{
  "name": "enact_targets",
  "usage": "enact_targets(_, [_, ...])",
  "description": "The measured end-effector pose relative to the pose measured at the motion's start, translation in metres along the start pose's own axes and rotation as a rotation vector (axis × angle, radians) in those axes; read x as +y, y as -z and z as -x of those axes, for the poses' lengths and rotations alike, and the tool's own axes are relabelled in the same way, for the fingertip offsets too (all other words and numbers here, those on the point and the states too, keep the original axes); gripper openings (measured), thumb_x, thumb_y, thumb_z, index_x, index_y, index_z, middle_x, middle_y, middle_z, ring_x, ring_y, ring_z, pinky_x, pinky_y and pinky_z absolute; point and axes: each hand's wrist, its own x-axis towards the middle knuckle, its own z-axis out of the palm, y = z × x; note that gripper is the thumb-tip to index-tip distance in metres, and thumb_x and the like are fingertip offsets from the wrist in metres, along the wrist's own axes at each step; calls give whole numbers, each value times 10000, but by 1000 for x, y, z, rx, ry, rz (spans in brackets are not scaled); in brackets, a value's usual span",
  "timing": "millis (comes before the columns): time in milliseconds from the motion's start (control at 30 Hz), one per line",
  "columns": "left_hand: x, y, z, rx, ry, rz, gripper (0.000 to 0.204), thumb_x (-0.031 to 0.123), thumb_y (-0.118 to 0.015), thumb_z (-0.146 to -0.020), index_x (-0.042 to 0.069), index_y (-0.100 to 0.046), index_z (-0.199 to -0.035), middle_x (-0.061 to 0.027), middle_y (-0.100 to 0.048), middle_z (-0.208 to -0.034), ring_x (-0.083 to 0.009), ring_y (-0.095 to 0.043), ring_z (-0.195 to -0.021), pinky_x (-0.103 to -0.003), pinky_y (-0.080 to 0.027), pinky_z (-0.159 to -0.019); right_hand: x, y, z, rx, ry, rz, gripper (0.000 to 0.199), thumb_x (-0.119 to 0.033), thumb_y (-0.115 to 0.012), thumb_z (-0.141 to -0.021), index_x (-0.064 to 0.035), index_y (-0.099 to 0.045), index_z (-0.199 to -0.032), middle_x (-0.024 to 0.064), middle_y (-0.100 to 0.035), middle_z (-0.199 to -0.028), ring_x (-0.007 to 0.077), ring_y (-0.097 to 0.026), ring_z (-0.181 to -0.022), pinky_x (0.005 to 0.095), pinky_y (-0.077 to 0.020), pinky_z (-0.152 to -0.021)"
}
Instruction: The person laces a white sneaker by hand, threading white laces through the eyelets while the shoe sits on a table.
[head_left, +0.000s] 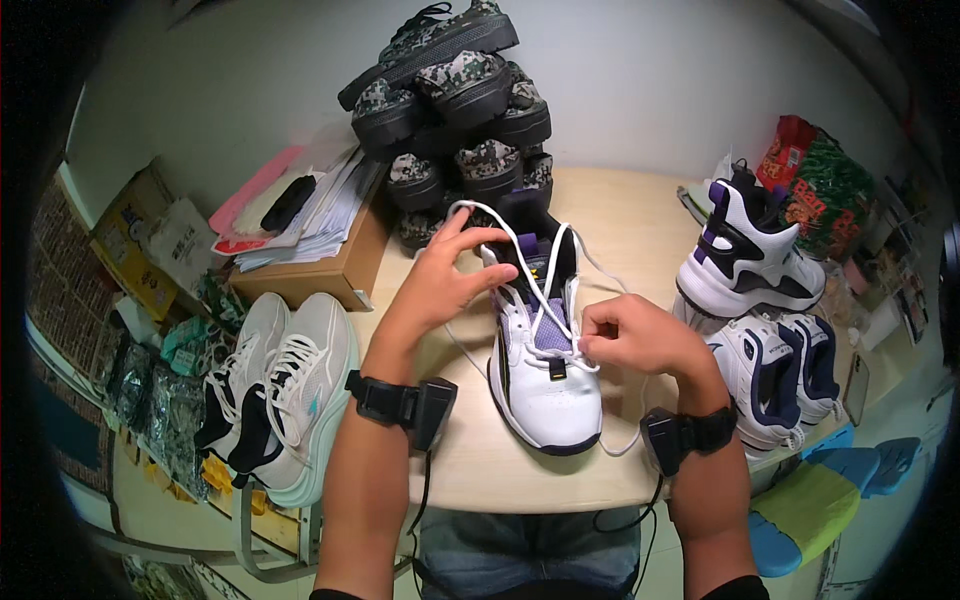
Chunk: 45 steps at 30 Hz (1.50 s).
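Observation:
A white high-top sneaker (545,385) with purple and black trim stands on the wooden table (640,215), toe toward me. My left hand (445,275) pinches a loop of its white lace (530,262) at the ankle collar, pulling it up and left. My right hand (635,335) grips the lace at the right side of the eyelets, fingers closed. A loose lace end trails down past the toe on the right. Both wrists carry black strapped devices.
A pile of camouflage shoes (455,100) stands behind the sneaker. A cardboard box (335,265) with papers sits at left, a pair of white sneakers (285,385) on a stool beside it. More white, purple and black sneakers (745,255) and snack bags (825,195) lie at right.

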Motion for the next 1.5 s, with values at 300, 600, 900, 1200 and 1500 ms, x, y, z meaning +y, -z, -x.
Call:
enact_targets(300, [5,0,5,-121,476,673,446,277,-725,-882,1,-551,-1186,-110,-658,-927,-154,-646,-875,-266,-513,-730,8,-1,0,-60,-13,-48,191,-161,-641,-860,15,-612,-791,37,-616,-698,96,-521,-659,272,-442,-623])
enact_targets(600, [-35,0,2,-90,516,165,471,440,-642,-910,-23,-653,-993,-90,-659,-856,-135,-576,-758,-298,-469,-699,10,-7,-2,-33,85,-71,213,-206,-636,-830,7,-645,-831,108,-620,-670,174,-549,-606,326,-450,-588])
enact_targets(900, [14,-24,3,-212,385,565,699,236,-695,-886,88,-333,-1465,-99,-562,-1171,-153,-601,-890,-287,-526,-649,6,-2,0,-77,25,70,198,-182,-642,-844,13,-610,-829,89,-647,-734,169,-572,-661,308,-465,-638])
enact_targets(1200, [34,-13,0,-248,466,563,738,138,-651,-899,225,-265,-1521,-53,-558,-1047,-110,-563,-825,-270,-516,-556,17,-2,6,152,73,122,255,-237,-677,-826,15,-640,-842,109,-663,-753,211,-574,-615,352,-466,-596])
enact_targets(1500, [25,-17,-1,-276,398,598,616,152,-669,-881,201,-385,-1425,-15,-537,-1063,-113,-549,-921,-248,-496,-566,4,-2,5,-30,-126,289,226,-218,-659,-766,-6,-676,-840,184,-661,-749,311,-657,-720,379,-513,-680])
